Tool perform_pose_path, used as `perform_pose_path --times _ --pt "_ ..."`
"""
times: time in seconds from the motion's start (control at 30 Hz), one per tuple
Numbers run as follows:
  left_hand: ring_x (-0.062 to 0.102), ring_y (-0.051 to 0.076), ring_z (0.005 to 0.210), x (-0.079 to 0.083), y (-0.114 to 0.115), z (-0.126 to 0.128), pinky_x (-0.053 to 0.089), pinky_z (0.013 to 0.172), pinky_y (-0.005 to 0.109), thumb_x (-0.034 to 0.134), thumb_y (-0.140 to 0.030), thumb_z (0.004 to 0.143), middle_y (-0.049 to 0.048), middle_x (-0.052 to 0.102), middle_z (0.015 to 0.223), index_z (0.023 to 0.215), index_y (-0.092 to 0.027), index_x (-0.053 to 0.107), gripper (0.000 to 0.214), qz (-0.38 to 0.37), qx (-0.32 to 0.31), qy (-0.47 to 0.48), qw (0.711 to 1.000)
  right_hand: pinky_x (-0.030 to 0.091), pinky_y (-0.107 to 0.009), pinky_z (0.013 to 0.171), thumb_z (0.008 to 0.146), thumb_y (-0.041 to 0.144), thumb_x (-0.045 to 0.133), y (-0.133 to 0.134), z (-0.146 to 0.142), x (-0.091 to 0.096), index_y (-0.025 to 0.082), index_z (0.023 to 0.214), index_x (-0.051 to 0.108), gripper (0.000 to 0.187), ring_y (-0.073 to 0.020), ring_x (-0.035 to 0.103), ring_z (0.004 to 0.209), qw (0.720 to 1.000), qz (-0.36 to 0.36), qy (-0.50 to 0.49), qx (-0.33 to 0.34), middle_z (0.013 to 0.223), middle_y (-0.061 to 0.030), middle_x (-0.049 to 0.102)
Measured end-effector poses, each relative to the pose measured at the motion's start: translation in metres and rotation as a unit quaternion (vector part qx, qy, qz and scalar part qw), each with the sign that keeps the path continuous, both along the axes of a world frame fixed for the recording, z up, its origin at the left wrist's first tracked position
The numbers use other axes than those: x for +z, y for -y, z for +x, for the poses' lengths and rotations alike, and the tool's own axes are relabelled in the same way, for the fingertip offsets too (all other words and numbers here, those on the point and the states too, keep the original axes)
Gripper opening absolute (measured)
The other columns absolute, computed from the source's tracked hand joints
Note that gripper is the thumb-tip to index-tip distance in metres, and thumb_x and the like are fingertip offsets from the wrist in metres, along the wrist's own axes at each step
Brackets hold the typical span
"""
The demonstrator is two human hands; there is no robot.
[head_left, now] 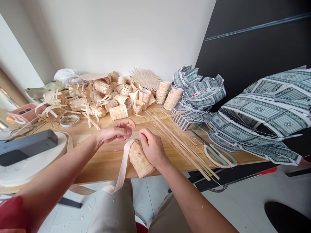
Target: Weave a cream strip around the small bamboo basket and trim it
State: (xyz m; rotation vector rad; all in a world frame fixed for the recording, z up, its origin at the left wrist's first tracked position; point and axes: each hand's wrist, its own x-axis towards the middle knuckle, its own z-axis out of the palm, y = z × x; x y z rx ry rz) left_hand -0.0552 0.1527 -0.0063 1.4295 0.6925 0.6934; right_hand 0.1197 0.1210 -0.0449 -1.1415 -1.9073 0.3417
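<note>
Left hand (113,132) is raised above the near edge of the wooden table (102,165), its forearm reaching in from the near left and its fingers (126,125) curled inward. Its thumb closes against them on one end of a thin dark thread (134,138). Right hand (152,148) comes in from the near right, angled down and across toward the left hand, with its thumb and forefinger pinched on the other end of the thread, so the two hands face each other just apart. Directly below the right hand, a small woven bamboo basket (140,160) lies tilted at the table's near edge, its wide end pointing toward the near right. Whether the right palm touches it is hard to tell. A pale flat strap (123,165) runs from beside the basket over the table edge and droops across the person's beige trousers (111,207). To the right, loose bamboo strips (175,139) fan across the table, with green-handled scissors (218,156) beyond them. Farther back sits a heap of woven bamboo pieces (104,97), and a roll of tape (69,120) lies to the left. Sheets of grey-green patterned paper (264,110) are piled at the far right.
</note>
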Motion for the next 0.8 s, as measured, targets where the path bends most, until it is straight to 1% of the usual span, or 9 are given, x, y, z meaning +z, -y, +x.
perform_pose_path --times 0.07,0.17,0.27,0.33,0.43,0.5,0.57,0.67,0.8 --pt "0.035 0.006 0.044 0.006 0.001 -0.002 0.018 0.040 0.017 0.064 -0.025 0.069 -0.0041 0.045 0.052 0.081 -0.016 0.057 0.017 0.012 0.003 -0.048 0.999 0.029 -0.025 0.056 0.085 0.020 0.033 0.002 0.000 0.001 0.021 0.076 0.050 0.019 -0.0151 0.048 0.057 1.000 0.007 0.022 -0.002 0.063 -0.0009 0.056" --pt "0.036 0.006 0.048 0.011 0.002 0.000 0.021 0.042 0.018 0.065 -0.029 0.069 -0.0031 0.044 0.053 0.073 -0.015 0.058 0.017 0.023 0.036 -0.125 0.991 0.030 -0.025 0.056 0.086 0.020 0.032 0.004 0.000 0.003 0.020 0.078 0.050 0.020 -0.0163 0.050 0.059 0.999 0.014 0.051 -0.004 0.064 -0.0022 0.057" --pt "0.031 0.006 0.045 0.010 0.003 0.005 0.021 0.043 0.019 0.064 -0.037 0.069 -0.0037 0.040 0.049 0.065 -0.013 0.060 0.024 0.040 0.065 -0.208 0.975 0.029 -0.025 0.055 0.086 0.019 0.031 0.006 0.000 0.005 0.020 0.079 0.050 0.020 -0.0169 0.051 0.060 0.997 0.021 0.073 -0.005 0.065 -0.0031 0.057" --pt "0.027 0.005 0.043 0.007 0.003 0.009 0.019 0.043 0.020 0.065 -0.043 0.066 -0.0058 0.033 0.045 0.060 -0.012 0.060 0.032 0.038 0.072 -0.235 0.969 0.029 -0.026 0.055 0.087 0.019 0.031 0.007 -0.001 0.006 0.020 0.079 0.050 0.020 -0.0173 0.051 0.061 0.996 0.026 0.084 -0.005 0.066 -0.0037 0.058" --pt "0.019 0.004 0.042 0.003 0.005 0.013 0.011 0.044 0.022 0.070 -0.049 0.058 -0.0086 0.023 0.044 0.056 -0.012 0.057 0.039 0.000 0.085 -0.230 0.969 0.029 -0.026 0.055 0.087 0.018 0.031 0.007 -0.001 0.006 0.019 0.078 0.049 0.020 -0.0174 0.052 0.062 0.995 0.034 0.093 -0.005 0.067 -0.0042 0.058" --pt "0.017 0.004 0.043 0.001 0.007 0.014 0.008 0.045 0.022 0.073 -0.049 0.054 -0.0088 0.024 0.046 0.053 -0.013 0.053 0.041 -0.031 0.089 -0.210 0.973 0.030 -0.026 0.056 0.087 0.019 0.031 0.007 -0.001 0.006 0.020 0.078 0.049 0.021 -0.0171 0.052 0.062 0.995 0.039 0.095 -0.006 0.067 -0.0040 0.058" --pt "0.018 0.003 0.044 -0.002 0.008 0.014 0.007 0.045 0.022 0.075 -0.046 0.052 -0.0082 0.027 0.047 0.053 -0.012 0.051 0.041 -0.057 0.078 -0.183 0.978 0.030 -0.025 0.056 0.087 0.019 0.030 0.008 0.000 0.006 0.020 0.078 0.049 0.021 -0.0169 0.051 0.062 0.995 0.044 0.095 -0.007 0.067 -0.0038 0.058" --pt "0.024 0.003 0.044 -0.006 0.010 0.014 0.010 0.045 0.021 0.079 -0.037 0.048 -0.0077 0.033 0.048 0.055 -0.011 0.054 0.037 -0.098 0.070 -0.147 0.982 0.030 -0.026 0.055 0.087 0.019 0.031 0.008 0.000 0.005 0.020 0.078 0.050 0.021 -0.0171 0.052 0.062 0.995 0.049 0.091 -0.008 0.067 -0.0041 0.059" --pt "0.033 0.004 0.045 -0.010 0.013 0.017 0.018 0.045 0.020 0.078 -0.033 0.049 -0.0058 0.042 0.049 0.057 -0.011 0.057 0.032 -0.128 0.093 -0.117 0.981 0.031 -0.025 0.055 0.087 0.020 0.031 0.009 0.001 0.004 0.020 0.077 0.050 0.022 -0.0165 0.052 0.060 0.995 0.054 0.082 -0.007 0.066 -0.0037 0.059"
